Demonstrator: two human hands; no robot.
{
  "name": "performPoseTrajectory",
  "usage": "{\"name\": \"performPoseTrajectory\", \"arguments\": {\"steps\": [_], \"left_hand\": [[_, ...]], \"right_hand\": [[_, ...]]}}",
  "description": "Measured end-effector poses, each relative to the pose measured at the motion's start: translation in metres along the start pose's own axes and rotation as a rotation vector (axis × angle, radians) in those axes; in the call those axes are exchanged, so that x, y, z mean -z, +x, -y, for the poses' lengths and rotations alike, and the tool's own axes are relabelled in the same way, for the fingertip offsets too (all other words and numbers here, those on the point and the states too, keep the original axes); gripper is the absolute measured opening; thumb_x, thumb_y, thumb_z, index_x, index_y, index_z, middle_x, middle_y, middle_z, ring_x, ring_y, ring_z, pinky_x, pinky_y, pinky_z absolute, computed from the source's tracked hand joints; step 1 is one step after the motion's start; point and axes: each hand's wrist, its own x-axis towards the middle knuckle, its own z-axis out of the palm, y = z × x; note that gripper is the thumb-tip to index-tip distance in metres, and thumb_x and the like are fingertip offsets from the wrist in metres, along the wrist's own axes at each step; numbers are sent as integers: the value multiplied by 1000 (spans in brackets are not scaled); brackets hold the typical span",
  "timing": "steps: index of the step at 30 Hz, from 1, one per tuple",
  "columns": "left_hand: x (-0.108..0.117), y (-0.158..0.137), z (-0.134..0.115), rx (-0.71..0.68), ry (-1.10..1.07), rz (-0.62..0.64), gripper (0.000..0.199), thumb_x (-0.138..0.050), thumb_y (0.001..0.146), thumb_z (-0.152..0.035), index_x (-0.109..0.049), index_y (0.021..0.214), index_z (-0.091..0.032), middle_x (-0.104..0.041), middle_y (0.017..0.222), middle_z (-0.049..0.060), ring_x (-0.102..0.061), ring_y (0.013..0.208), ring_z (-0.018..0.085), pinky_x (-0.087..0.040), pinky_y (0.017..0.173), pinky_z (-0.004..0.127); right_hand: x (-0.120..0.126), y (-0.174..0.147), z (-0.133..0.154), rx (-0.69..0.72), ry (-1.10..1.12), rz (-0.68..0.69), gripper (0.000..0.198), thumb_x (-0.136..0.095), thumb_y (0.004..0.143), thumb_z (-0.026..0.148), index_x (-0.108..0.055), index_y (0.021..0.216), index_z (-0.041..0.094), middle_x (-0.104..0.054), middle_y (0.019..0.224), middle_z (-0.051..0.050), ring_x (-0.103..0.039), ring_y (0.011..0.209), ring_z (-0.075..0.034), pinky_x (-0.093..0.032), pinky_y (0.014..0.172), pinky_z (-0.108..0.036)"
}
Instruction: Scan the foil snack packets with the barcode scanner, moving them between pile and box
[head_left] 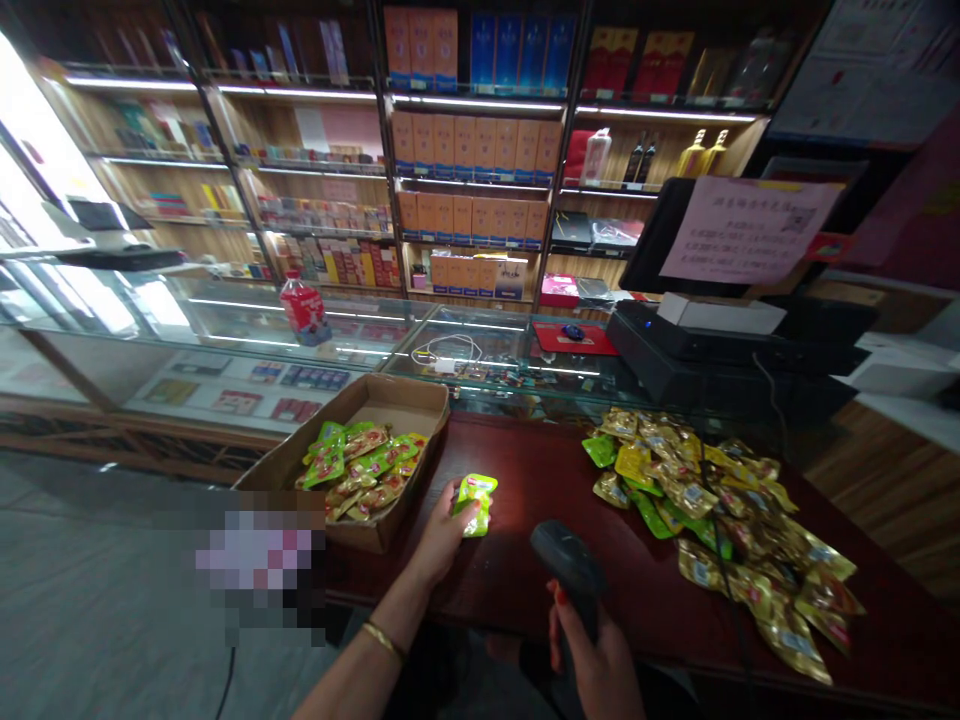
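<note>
Green packet (478, 492), 1, over the dark red table (517, 455), pinched between thumb and fingers of the left hand (448, 528). Handheld scanner (568, 558), 1, nearer and to the right, held in the curled right hand (598, 655). Cardboard box (396, 400) of mixed packets (360, 465), left; loose packet pile (754, 510) (mostly gold), right; red bottle (304, 310), far left on the glass counter (360, 318).

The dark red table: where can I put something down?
Most room on the dark red table is between the green packet in the left hand and the packet pile. A narrower patch lies between the scanner in the right hand and the pile. It's crowded on the right, under the pile, and left, where the cardboard box sits.
</note>
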Motion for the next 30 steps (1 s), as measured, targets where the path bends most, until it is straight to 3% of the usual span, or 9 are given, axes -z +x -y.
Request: {"name": "performPoseTrajectory", "arguments": {"steps": [5, 9, 14, 17, 20, 23, 25, 27, 30], "left_hand": [[1, 2, 1, -23, -46, -8, 70, -90, 64, -42, -52, 119, -21, -73, 100, 5, -71, 77, 18, -57, 73, 30], [-7, -9, -1, -54, 51, 7, 63, -87, 67, -45, -57, 115, -20, -74, 98, 6, -71, 78, 18, -57, 73, 30], [-12, -46, -45, -334, 441, 50, 30, -76, 79, -36, -71, 105, -21, -73, 119, 11, -66, 115, 28, -50, 103, 40], [3, -59, -99, -552, 696, -109, 28, -65, 87, -32, -71, 113, -26, -71, 124, 8, -65, 118, 28, -47, 109, 45], [23, -55, -151, -800, 970, -387, 33, -64, 85, -30, -68, 119, -27, -71, 123, 8, -61, 121, 32, -41, 113, 53], [18, -37, -171, -996, 1084, -576, 39, -66, 84, -30, -64, 123, -23, -67, 129, 11, -53, 131, 33, -34, 117, 56], [-8, -18, -160, -1030, 1021, -491, 36, -62, 87, -29, -63, 122, -22, -67, 127, 10, -56, 127, 30, -38, 114, 51], [-49, 6, -130, -927, 931, -266, 29, -58, 90, -27, -65, 118, -23, -70, 119, 8, -63, 115, 26, -47, 106, 43], [-119, 52, -69, -497, 873, 105, 29, -62, 87, -24, -67, 115, -22, -73, 112, 7, -68, 100, 22, -52, 93, 32]], "right_hand": [[-7, -5, 4, 16, 16, -41, 62, -61, 76, 82, -65, 66, 22, -52, 48, 4, -49, 44, -13, -45, 47, -25], [-4, -5, 5, 48, -24, -52, 60, -62, 76, 81, -63, 63, 23, -54, 48, 3, -51, 42, -13, -43, 45, -26], [11, 0, -1, -44, -13, -112, 65, -66, 66, 86, -67, 67, 21, -56, 47, 2, -53, 40, -15, -42, 41, -26], [23, 7, -5, -72, 15, -126, 65, -68, 65, 85, -71, 74, 20, -55, 44, 4, -49, 37, -13, -39, 40, -25], [33, 20, -10, -57, 43, -79, 65, -69, 68, 82, -73, 82, 18, -55, 47, 4, -50, 39, -13, -40, 41, -24], [39, 35, -16, -27, 65, -11, 68, -69, 71, 79, -75, 95, 15, -58, 55, 4, -52, 43, -12, -42, 42, -23], [38, 43, -20, -25, 59, 0, 71, -68, 72, 80, -74, 98, 14, -57, 56, 4, -52, 43, -12, -42, 42, -23], [36, 48, -24, -19, 43, 6, 72, -68, 70, 81, -74, 94, 13, -57, 54, 4, -52, 42, -12, -42, 41, -23], [34, 50, -29, 8, 14, 5, 70, -67, 69, 83, -72, 84, 14, -56, 52, 4, -51, 40, -12, -41, 40, -23]]}}
